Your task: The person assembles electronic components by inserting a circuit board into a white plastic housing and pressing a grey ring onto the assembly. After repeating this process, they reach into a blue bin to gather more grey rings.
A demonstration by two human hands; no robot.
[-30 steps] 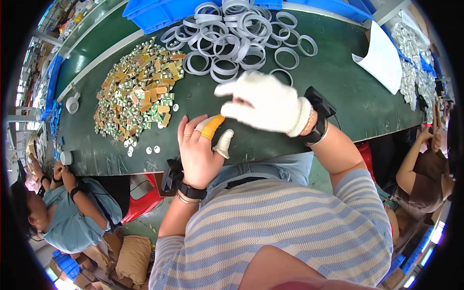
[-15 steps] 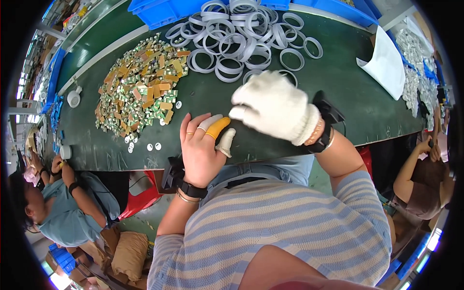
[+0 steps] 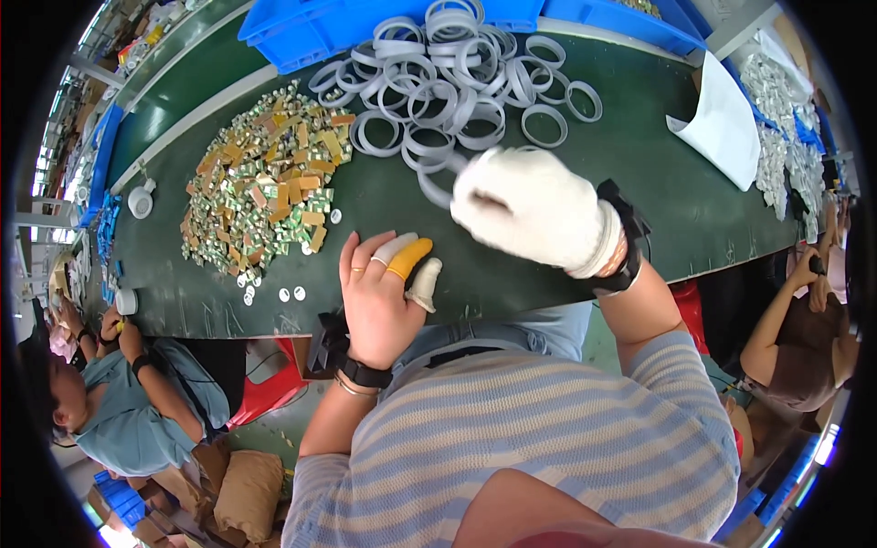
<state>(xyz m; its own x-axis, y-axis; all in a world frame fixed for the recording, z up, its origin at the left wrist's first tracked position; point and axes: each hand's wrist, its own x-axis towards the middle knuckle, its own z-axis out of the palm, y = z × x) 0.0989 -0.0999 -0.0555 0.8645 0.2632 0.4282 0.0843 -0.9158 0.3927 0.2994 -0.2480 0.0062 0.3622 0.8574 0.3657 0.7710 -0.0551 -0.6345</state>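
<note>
My left hand (image 3: pixel 379 288) lies on the dark green worktop with its fingers stretched out, holding nothing. Finger cots, white and yellow, cover some of its fingers and its thumb. In a white knitted glove, my right hand (image 3: pixel 534 215) is curled just in front of the ring heap. A blurred grey plastic ring (image 3: pixel 433 190) sticks out at its fingertips, partly hidden by the glove. Beyond it lies the heap of grey plastic rings (image 3: pixel 429 102). Left of the rings spreads a pile of small green and tan circuit boards (image 3: pixel 274 178).
Small white discs (image 3: pixel 285 295) lie before the board pile. Blue bins (image 3: pixel 297 41) stand along the back. A curled white sheet (image 3: pixel 722 128) rests at the right, beside bags of clear parts (image 3: pixel 776 155). People sit at work on the left (image 3: pixel 146 393) and right (image 3: pixel 795 338).
My right hand has shifted slightly right and toward me, its fingers more curled. A grey ring now shows at its fingertips, nearer than the heap. My left hand stays on the worktop.
</note>
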